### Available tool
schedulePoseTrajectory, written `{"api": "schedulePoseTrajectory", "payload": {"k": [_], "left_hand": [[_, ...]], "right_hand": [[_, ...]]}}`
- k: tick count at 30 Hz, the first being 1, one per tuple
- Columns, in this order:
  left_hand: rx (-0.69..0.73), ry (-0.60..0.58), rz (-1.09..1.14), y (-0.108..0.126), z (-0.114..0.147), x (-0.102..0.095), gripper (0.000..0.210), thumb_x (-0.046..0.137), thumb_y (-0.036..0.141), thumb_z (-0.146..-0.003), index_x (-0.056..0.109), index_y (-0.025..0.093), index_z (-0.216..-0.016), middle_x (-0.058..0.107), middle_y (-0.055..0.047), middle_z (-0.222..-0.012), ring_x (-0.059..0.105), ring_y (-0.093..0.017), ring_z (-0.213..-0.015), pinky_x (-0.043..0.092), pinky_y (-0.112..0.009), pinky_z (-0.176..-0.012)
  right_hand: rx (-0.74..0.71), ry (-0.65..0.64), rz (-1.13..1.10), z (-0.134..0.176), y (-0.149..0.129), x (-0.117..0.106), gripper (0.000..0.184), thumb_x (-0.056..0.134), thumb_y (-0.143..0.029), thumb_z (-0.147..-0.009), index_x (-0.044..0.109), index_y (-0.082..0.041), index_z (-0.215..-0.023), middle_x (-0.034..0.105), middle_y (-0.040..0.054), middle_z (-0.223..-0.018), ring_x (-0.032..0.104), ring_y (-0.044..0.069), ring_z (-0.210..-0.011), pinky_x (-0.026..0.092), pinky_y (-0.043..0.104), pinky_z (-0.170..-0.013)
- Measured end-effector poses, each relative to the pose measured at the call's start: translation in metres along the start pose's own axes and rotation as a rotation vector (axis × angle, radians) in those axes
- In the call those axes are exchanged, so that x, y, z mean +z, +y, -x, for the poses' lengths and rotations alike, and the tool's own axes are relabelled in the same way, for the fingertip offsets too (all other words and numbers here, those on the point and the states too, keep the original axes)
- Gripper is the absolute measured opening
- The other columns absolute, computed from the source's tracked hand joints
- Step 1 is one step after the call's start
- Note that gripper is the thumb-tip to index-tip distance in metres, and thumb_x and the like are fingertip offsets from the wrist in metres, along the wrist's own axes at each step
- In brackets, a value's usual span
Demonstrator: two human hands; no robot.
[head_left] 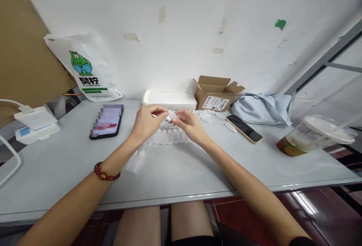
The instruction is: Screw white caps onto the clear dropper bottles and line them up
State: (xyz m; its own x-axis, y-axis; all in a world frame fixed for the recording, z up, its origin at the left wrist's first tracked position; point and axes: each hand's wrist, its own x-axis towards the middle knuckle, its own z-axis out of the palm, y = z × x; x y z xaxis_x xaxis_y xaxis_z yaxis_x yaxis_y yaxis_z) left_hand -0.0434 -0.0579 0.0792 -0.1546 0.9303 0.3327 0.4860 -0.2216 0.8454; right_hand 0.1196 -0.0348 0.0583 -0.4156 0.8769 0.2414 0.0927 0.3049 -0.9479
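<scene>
White, plastic-looking piece [172, 115] at the centre of the frame; likely light, thin, bit slippery, easily creased, so best pinched by its edges. Left hand [149, 121] and right hand [190, 122] both pinch it narrowly, left at its left end, right at its right. Piece sits between the fingertips; row of similar pieces [167, 137] just below in frame.

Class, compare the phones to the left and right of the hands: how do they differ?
The left phone has a lit screen; the right phone has a dark one. The left phone's edge is black, while the right phone's is tan. Both lie screen-up on the grey table.
</scene>
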Motion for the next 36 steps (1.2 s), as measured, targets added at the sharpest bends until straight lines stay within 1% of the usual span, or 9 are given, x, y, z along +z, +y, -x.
{"api": "schedulePoseTrajectory", "payload": {"k": [7, 14, 16, 20, 24, 26, 29, 33, 36], "left_hand": [[0.107, -0.012, -0.029, -0.001, 0.003, 0.001, 0.02, 0.059, 0.03, -0.077, 0.071, 0.016, -0.084, 0.072, -0.005, -0.086, 0.063, -0.019, -0.08, 0.048, -0.028, -0.069], [0.257, -0.042, -0.158, -0.001, 0.005, 0.003, 0.023, 0.054, 0.027, -0.081, 0.068, 0.016, -0.094, 0.069, -0.005, -0.093, 0.062, -0.017, -0.082, 0.049, -0.028, -0.069], [0.277, -0.067, -0.164, -0.001, 0.005, 0.003, 0.026, 0.052, 0.026, -0.081, 0.067, 0.016, -0.1, 0.068, -0.006, -0.095, 0.062, -0.017, -0.082, 0.05, -0.028, -0.068], [0.336, -0.146, -0.214, -0.001, 0.006, 0.003, 0.032, 0.05, 0.025, -0.081, 0.064, 0.017, -0.109, 0.065, -0.006, -0.1, 0.06, -0.016, -0.079, 0.05, -0.03, -0.068], [0.412, -0.175, -0.278, -0.003, 0.006, 0.002, 0.037, 0.048, 0.022, -0.081, 0.061, 0.017, -0.115, 0.062, -0.007, -0.105, 0.059, -0.017, -0.082, 0.05, -0.032, -0.072], [0.435, -0.177, -0.274, -0.004, 0.007, 0.002, 0.037, 0.047, 0.021, -0.082, 0.06, 0.017, -0.116, 0.062, -0.008, -0.108, 0.06, -0.018, -0.088, 0.05, -0.032, -0.075], [0.453, -0.163, -0.252, -0.004, 0.007, 0.003, 0.036, 0.046, 0.02, -0.082, 0.061, 0.018, -0.115, 0.063, -0.008, -0.114, 0.06, -0.02, -0.098, 0.051, -0.032, -0.076], [0.475, -0.119, -0.264, -0.005, 0.006, 0.005, 0.035, 0.046, 0.019, -0.082, 0.062, 0.018, -0.114, 0.067, -0.006, -0.109, 0.062, -0.02, -0.095, 0.052, -0.031, -0.074], [0.479, -0.142, -0.242, -0.005, 0.006, 0.005, 0.033, 0.047, 0.019, -0.082, 0.063, 0.017, -0.111, 0.067, -0.007, -0.109, 0.061, -0.02, -0.095, 0.051, -0.029, -0.069]], "right_hand": [[-0.071, 0.077, 0.223, -0.001, 0.001, -0.003, 0.021, 0.059, -0.031, -0.081, 0.055, -0.016, -0.096, 0.068, 0.0034, -0.076, 0.061, 0.015, -0.071, 0.044, 0.03, -0.068], [-0.163, 0.136, 0.366, -0.003, 0.007, -0.003, 0.019, 0.058, -0.032, -0.081, 0.059, -0.016, -0.093, 0.061, 0.0001, -0.07, 0.055, 0.014, -0.068, 0.04, 0.026, -0.064], [-0.175, 0.129, 0.397, -0.003, 0.008, -0.002, 0.023, 0.055, -0.032, -0.083, 0.058, -0.016, -0.1, 0.057, -0.0018, -0.066, 0.052, 0.013, -0.063, 0.04, 0.026, -0.063], [-0.208, 0.078, 0.471, -0.001, 0.011, 0.0, 0.04, 0.051, -0.029, -0.085, 0.048, -0.014, -0.123, 0.055, -0.0036, -0.064, 0.048, 0.012, -0.06, 0.04, 0.026, -0.066], [-0.208, 0.091, 0.515, 0.0, 0.012, 0.001, 0.045, 0.051, -0.029, -0.086, 0.046, -0.013, -0.127, 0.058, -0.0028, -0.065, 0.049, 0.012, -0.059, 0.041, 0.026, -0.066], [-0.193, 0.101, 0.481, 0.0, 0.011, 0.001, 0.041, 0.052, -0.031, -0.086, 0.05, -0.013, -0.124, 0.057, -0.0035, -0.062, 0.051, 0.013, -0.058, 0.042, 0.026, -0.065], [-0.142, 0.076, 0.301, 0.0, 0.007, 0.002, 0.037, 0.054, -0.033, -0.085, 0.053, -0.014, -0.116, 0.061, -0.0021, -0.065, 0.06, 0.014, -0.062, 0.045, 0.028, -0.066], [-0.071, 0.054, 0.074, 0.001, 0.004, 0.003, 0.038, 0.058, -0.032, -0.081, 0.049, -0.016, -0.114, 0.064, -0.0014, -0.068, 0.064, 0.016, -0.065, 0.049, 0.03, -0.068], [-0.034, 0.046, -0.004, 0.001, 0.004, 0.003, 0.034, 0.06, -0.031, -0.079, 0.049, -0.019, -0.109, 0.064, -0.0028, -0.067, 0.064, 0.015, -0.064, 0.048, 0.03, -0.068]]}}
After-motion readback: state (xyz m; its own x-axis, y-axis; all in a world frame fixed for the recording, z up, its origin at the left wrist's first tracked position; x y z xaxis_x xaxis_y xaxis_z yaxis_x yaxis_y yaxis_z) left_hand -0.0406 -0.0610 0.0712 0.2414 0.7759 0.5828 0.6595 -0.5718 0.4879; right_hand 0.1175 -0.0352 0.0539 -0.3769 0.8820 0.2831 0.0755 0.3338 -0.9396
